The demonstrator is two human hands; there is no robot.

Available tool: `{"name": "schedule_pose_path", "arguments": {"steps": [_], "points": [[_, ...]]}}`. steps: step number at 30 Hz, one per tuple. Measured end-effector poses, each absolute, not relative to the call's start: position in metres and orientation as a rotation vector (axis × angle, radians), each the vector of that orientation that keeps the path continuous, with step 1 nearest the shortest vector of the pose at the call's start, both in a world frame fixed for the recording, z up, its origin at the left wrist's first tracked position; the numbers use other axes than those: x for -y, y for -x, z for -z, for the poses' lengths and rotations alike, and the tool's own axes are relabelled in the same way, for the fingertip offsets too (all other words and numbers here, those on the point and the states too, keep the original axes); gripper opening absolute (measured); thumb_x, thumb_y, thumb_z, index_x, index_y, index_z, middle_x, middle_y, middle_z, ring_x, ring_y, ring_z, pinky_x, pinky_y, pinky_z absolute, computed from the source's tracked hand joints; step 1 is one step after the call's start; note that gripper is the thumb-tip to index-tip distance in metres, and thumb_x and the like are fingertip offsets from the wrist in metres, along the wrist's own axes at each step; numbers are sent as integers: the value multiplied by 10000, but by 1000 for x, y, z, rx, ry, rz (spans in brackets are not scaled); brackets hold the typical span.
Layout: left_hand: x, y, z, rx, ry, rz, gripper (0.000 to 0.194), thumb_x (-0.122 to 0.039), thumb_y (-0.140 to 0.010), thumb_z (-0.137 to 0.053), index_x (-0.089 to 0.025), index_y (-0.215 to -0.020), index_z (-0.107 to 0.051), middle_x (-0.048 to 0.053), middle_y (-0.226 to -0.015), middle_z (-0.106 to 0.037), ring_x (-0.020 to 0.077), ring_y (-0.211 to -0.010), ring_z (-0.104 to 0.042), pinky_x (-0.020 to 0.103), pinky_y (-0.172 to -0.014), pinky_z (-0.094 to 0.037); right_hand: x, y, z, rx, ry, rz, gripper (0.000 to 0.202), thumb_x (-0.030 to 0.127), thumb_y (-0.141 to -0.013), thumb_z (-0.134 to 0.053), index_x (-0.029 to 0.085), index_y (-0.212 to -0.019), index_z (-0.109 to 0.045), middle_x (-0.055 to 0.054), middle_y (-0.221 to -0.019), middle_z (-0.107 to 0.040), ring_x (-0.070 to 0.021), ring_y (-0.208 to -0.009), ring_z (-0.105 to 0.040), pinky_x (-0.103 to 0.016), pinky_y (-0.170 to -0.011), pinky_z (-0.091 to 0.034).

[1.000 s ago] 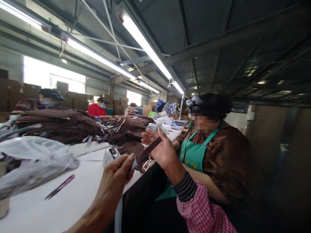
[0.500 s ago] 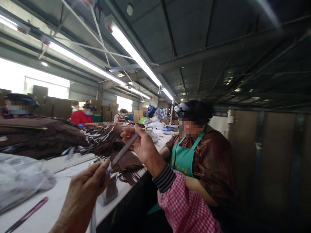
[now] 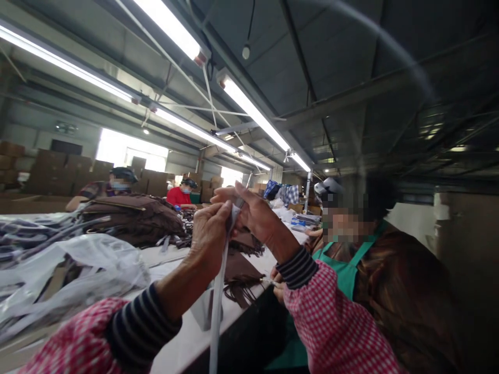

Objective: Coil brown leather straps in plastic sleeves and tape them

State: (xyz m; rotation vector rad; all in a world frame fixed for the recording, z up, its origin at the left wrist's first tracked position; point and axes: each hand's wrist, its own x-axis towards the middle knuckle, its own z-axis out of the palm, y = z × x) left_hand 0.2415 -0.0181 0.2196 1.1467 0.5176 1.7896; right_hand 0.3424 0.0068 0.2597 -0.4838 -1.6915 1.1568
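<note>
My left hand [image 3: 210, 231] pinches a pale strip [image 3: 218, 306], which hangs down from its fingertips past the table's front edge. Close beside it, my right hand [image 3: 259, 218] is raised with its thumb and fingers closed on the upper end of the strip. The two hands nearly touch. Behind the hanging strip, a grey block [image 3: 205, 309] stands on the white table [image 3: 175, 337]. Brown fabric pieces with thin ties [image 3: 241, 270] lie beyond the hands.
At the left are a clear plastic bag [image 3: 97, 265] and a large brown fabric pile [image 3: 132, 215]. A person in a green apron [image 3: 346, 270] is close on the right. Two people sit across the table. Boxes stand behind them.
My left hand has moved up and right to my right hand, so the stretch of strip between them is much shorter. The view has turned left, showing more of the plastic bag.
</note>
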Motion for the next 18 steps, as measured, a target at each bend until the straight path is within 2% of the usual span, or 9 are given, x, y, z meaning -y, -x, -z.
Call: {"name": "schedule_pose_path", "arguments": {"steps": [2, 5, 7, 10, 15, 18], "points": [[18, -243, -213, -534, -1134, -1783, 213, -342, -760, -696, -146, -678, -686, -24, -492, -599, 95, -367, -506, 174, -362, -400, -8, -343, -256, 1597, 485, -1145, 471, 606, -933, -609, 161, -918, -764, -63, -841, -758, -130, -537, -567, -234, -411, -393], [19, -243, -207, -587, -1107, -1737, 211, -358, -760, -686, -151, -720, -694, -21, -520, -630, 123, -372, -566, 195, -367, -433, -8, -346, -247, 1599, 511, -1192, 435, 576, -933, -613, 166, -952, -756, -37, -767, -730, -110, -462, -498, -229, -377, -344], [19, -242, -207, -601, -1116, -1734, 216, -364, -766, -678, -155, -716, -684, -12, -536, -653, 132, -377, -588, 204, -376, -448, -7, -348, -242, 1682, 500, -1232, 431, 578, -918, -641, 175, -1018, -756, 18, -633, -640, -93, -414, -414, -231, -389, -362], [19, -241, -210, -641, -1146, -1727, 220, -365, -766, -670, -154, -708, -688, -3, -531, -667, 139, -375, -594, 220, -391, -469, -6, -351, -239, 1786, 464, -1242, 482, 601, -886, -692, 166, -1083, -754, 72, -518, -491, -88, -413, -369, -234, -426, -394], [18, -243, -217, -559, -1168, -1658, 213, -356, -769, -690, -143, -752, -696, 11, -555, -690, 134, -399, -609, 207, -410, -462, -5, -350, -248, 1701, 510, -1244, 600, 696, -935, -547, 151, -1063, -763, 76, -470, -442, -90, -381, -281, -231, -366, -301], [19, -243, -235, -471, -1169, -1667, 167, -292, -796, -675, -129, -759, -685, 19, -565, -688, 125, -411, -606, 206, -428, -474, -4, -345, -266, 1653, 527, -1165, 598, 681, -947, -526, 149, -1069, -769, 81, -466, -427, -86, -380, -260, -219, -360, -297]]}}
